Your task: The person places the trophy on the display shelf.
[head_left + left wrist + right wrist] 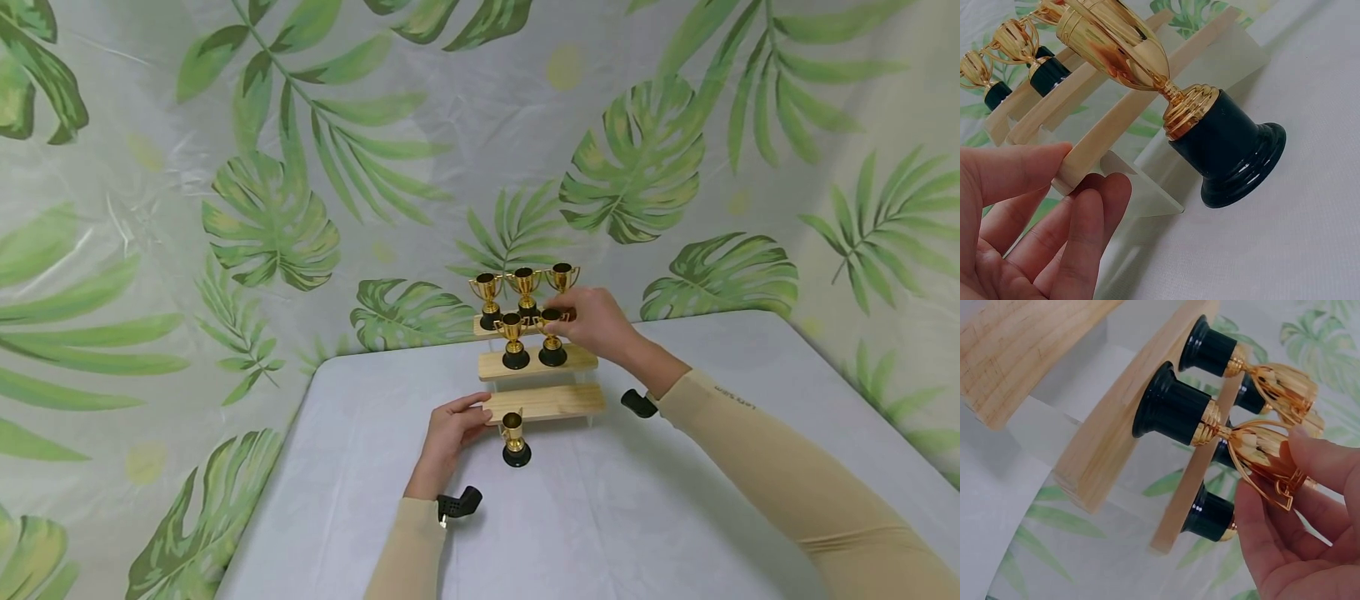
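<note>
My right hand point(596, 321) pinches the cup of a small gold trophy point(1175, 409) with a black base, standing upright at the right of the middle wooden shelf point(491, 367). Beside it on that shelf is a matching trophy point(514, 357). Lower down, the thumb and fingers of my left hand point(450, 432) pinch the left end of the bottom wooden shelf point(1094, 150), which bears no trophy. In front of this shelf, another gold trophy point(516, 452) stands on the white-covered table; it looms large in the left wrist view.
Three more trophies point(490, 315) line the top shelf point(482, 328), the rightmost partly behind my right hand. Pale supports point(1157, 194) hold up the stepped shelves. A leaf-patterned cloth point(450, 125) hangs behind the table point(375, 467).
</note>
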A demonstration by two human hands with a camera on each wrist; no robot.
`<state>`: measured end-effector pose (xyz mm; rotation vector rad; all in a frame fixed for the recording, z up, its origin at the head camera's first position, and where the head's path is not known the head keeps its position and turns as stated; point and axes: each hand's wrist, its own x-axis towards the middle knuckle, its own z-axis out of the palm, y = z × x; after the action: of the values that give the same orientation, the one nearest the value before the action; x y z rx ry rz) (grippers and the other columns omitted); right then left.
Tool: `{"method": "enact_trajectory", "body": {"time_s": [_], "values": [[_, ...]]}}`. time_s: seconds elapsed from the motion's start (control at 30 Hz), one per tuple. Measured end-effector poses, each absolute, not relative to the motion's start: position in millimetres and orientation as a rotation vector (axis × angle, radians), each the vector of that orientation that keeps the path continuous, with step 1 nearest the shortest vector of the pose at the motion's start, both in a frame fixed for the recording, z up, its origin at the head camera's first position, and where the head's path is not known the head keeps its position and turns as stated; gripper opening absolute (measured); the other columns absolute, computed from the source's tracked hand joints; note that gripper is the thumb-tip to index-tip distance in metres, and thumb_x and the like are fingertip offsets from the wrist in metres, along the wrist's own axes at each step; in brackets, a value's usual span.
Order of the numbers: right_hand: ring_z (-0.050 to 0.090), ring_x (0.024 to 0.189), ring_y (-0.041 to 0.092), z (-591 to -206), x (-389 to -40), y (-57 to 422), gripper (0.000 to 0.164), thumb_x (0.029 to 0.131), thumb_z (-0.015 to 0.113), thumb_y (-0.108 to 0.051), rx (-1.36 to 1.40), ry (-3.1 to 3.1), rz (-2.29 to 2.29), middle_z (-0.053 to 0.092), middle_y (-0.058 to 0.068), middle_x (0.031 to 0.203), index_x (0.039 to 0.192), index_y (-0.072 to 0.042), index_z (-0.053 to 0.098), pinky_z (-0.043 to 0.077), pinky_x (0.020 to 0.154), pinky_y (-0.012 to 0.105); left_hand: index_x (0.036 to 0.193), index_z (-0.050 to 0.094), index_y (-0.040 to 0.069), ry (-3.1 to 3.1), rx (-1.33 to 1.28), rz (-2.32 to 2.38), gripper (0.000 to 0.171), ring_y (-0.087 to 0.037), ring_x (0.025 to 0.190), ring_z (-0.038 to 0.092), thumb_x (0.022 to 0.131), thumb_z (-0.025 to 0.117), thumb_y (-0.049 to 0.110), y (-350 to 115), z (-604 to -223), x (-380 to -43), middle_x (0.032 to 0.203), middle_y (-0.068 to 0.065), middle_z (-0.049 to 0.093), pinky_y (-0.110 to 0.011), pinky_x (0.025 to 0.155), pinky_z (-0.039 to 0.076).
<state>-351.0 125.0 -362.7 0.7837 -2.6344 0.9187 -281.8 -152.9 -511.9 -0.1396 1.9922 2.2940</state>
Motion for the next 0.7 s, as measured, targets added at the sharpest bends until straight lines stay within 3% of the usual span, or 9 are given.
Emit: {"method": "enact_trajectory", "body": {"time_s": [0.43, 0.7], "values": [[0.060, 0.076, 0.019, -366.2, -352.0, 123.8, 0.042, 0.089, 0.079, -0.020, 0.786, -2.627, 0.859, 0.071, 0.011, 0.108, 0.127, -0.004, 0.070, 0.050, 0.065, 0.039, 0.120, 0.074, 0.005, 1.982, -0.163, 2.302, 0.037, -0.013, 0.087, 0.070, 0.084, 0.079, 0.008, -152.2, -511.2, -281.4, 0.104, -0.007, 0.068, -0.035, 0.087, 0.057], [0.064, 0.082, 0.021, -367.1, -351.9, 124.0, 0.046, 0.089, 0.079, -0.021, 0.774, -2.625, 0.864, 0.070, 0.012, 0.116, 0.131, -0.007, 0.067, 0.052, 0.071, 0.042, 0.120, 0.074, 0.006, 1.986, -0.159, 2.300, 0.036, -0.014, 0.088, 0.070, 0.084, 0.079, 0.009, -152.1, -511.5, -281.4, 0.105, -0.008, 0.068, -0.035, 0.087, 0.057]]}}
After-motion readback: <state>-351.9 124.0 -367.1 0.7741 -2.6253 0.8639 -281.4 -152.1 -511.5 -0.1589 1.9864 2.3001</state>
